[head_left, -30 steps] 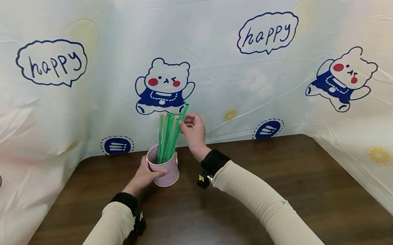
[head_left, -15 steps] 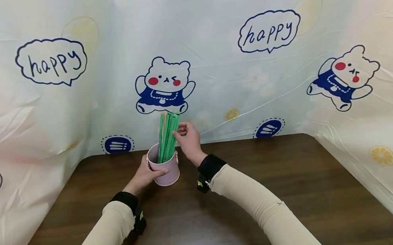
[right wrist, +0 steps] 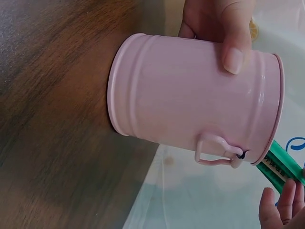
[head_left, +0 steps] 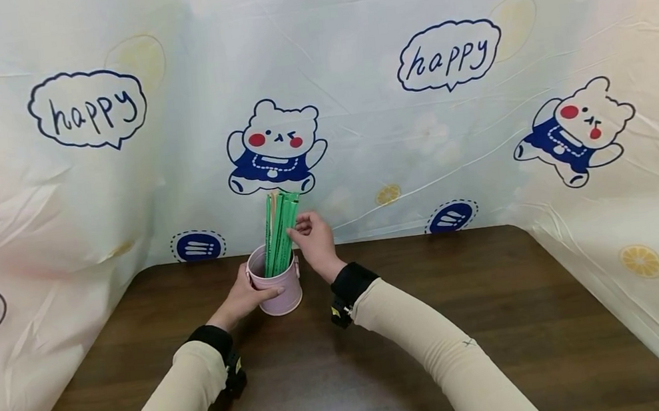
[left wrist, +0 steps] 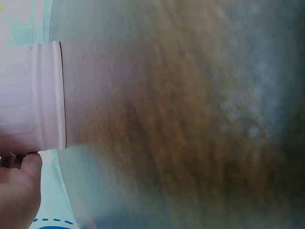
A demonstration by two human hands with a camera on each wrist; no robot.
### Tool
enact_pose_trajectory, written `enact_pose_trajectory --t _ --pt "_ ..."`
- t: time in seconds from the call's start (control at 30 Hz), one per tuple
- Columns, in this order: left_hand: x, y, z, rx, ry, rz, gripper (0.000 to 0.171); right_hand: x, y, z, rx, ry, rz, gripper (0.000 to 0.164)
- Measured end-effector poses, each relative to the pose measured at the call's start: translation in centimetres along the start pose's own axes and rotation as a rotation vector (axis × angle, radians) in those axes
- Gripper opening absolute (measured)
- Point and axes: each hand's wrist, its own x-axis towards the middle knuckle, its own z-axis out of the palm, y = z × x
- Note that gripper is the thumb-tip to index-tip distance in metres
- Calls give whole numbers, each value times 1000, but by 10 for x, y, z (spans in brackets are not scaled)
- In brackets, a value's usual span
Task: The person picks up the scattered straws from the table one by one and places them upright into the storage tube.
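Observation:
A pink metal bucket point(head_left: 281, 294) stands on the table with a bundle of long, thin green printed sticks point(head_left: 280, 237) upright in it, a beige strip showing among them. My left hand point(head_left: 243, 298) grips the bucket's left side, its thumb across the front; the right wrist view shows that thumb pressed near the rim. To the right, my right hand point(head_left: 316, 240) pinches at the outermost green stick, thumb tip on it above the rim. The right wrist view shows some fingers of this hand beside the green sticks point(right wrist: 279, 167), with the pinching fingertips out of frame.
The dark wooden table point(head_left: 439, 328) reaches back to a pale printed cloth point(head_left: 360, 149) with bear drawings and "happy" bubbles. The bucket stands near the table's far edge. A small loop handle point(right wrist: 217, 150) hangs on the bucket's side.
A green stick that stood higher than the rest has gone down level with the bundle. My right hand has moved down and left with it. The left hand keeps its grip.

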Motion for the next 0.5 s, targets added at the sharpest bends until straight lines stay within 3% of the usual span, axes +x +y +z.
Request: enact_pose_trajectory --t 0.5 --pt "2 -3 1 -9 12 -11 95 -1 6 -1 1 -42 36 29"
